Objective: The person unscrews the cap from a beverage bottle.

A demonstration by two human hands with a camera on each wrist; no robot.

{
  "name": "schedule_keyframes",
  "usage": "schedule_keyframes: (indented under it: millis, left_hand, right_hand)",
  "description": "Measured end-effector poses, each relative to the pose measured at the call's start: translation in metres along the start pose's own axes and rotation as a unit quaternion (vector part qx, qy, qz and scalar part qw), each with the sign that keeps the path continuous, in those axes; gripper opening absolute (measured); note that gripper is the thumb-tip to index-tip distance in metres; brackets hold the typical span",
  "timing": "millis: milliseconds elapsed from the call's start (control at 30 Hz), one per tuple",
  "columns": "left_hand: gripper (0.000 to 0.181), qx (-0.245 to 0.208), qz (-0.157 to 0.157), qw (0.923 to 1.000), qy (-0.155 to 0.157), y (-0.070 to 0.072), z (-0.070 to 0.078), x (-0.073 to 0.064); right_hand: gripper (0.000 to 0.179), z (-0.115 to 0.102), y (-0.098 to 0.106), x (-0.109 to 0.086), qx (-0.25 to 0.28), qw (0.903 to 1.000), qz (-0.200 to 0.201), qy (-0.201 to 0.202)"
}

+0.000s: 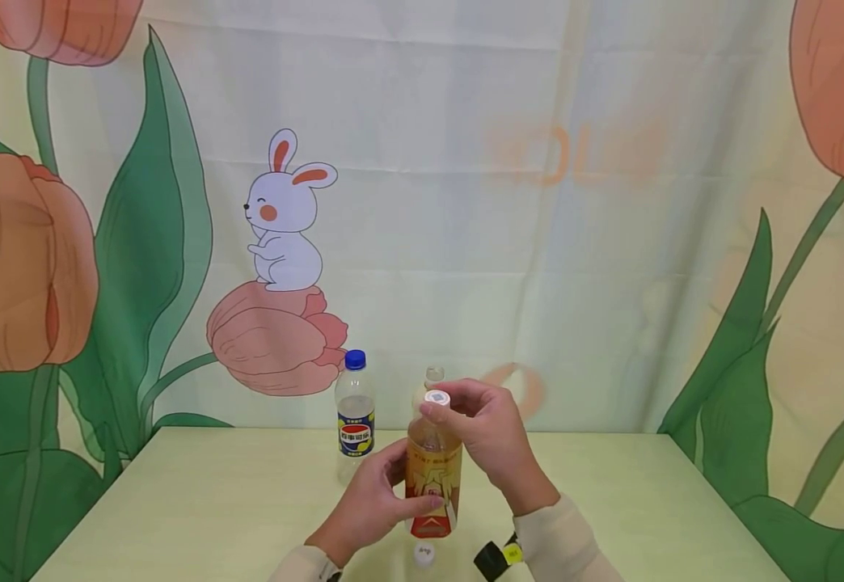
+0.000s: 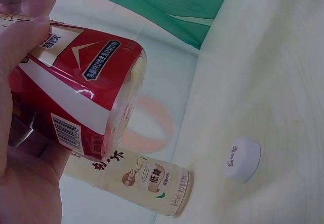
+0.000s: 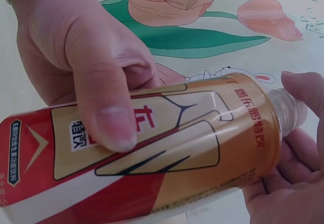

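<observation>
My left hand (image 1: 374,499) grips the lower part of a drink bottle (image 1: 432,469) with a red and gold label, its thumb lying across the label (image 3: 187,133). The bottle's base shows in the left wrist view, raised off the table. At its top, my right hand (image 1: 491,428) pinches the white cap (image 1: 436,398) between thumb and fingers. In the right wrist view the right fingers (image 3: 298,163) curl around the clear neck. A second white cap (image 2: 243,159), with small printing on it, lies on the table below the bottle.
Behind the held bottle stands a milk tea bottle (image 2: 136,178) with an uncapped neck (image 1: 434,373). To the left is a clear cola bottle (image 1: 355,416) with a blue cap. A small black and yellow object (image 1: 493,559) shows beside the right sleeve. A printed curtain backs the table (image 1: 175,501).
</observation>
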State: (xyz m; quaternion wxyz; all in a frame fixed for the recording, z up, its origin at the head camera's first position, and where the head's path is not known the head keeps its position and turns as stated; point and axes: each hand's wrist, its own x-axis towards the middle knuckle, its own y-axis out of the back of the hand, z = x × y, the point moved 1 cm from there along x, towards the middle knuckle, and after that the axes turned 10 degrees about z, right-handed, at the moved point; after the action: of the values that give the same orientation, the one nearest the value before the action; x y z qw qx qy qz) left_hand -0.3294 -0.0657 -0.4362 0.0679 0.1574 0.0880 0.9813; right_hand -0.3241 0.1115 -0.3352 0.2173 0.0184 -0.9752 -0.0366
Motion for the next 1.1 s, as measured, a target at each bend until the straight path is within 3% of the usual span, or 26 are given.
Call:
schedule_keyframes:
  millis: [200, 333, 500, 667, 900, 1100]
  left_hand:
    - [0.075, 0.000, 0.005, 1.0000, 0.005, -0.0002, -0.0011, 0.0024]
    - [0.074, 0.000, 0.008, 0.9999, 0.008, -0.0007, -0.0024, 0.0034]
    - [0.074, 0.002, 0.011, 0.9999, -0.001, -0.0024, -0.0058, 0.0047]
    - [0.076, 0.003, 0.012, 0.9999, -0.002, -0.0043, -0.0068, 0.0066]
    - [0.074, 0.003, 0.016, 0.9999, -0.002, -0.0035, -0.0051, 0.0078]
    - [0.074, 0.003, 0.019, 0.9998, -0.002, -0.0026, -0.0042, 0.0083]
  right_hand:
    - [0.033, 0.0049, 0.0016, 0.0038, 0.008, 0.9996, -0.026, -0.007]
    - [0.036, 0.0057, 0.0018, 0.0048, 0.000, 0.9997, -0.022, -0.010]
    - [0.046, 0.0076, 0.0004, 0.0064, -0.025, 0.9990, 0.031, -0.020]
    - [0.040, 0.0084, 0.0015, 0.0081, -0.027, 0.9968, 0.074, -0.015]
    - [0.027, 0.0060, 0.0024, 0.0087, 0.011, 0.9990, 0.042, 0.004]
    - [0.029, 0.0074, 0.0010, 0.0070, 0.029, 0.9993, 0.011, 0.020]
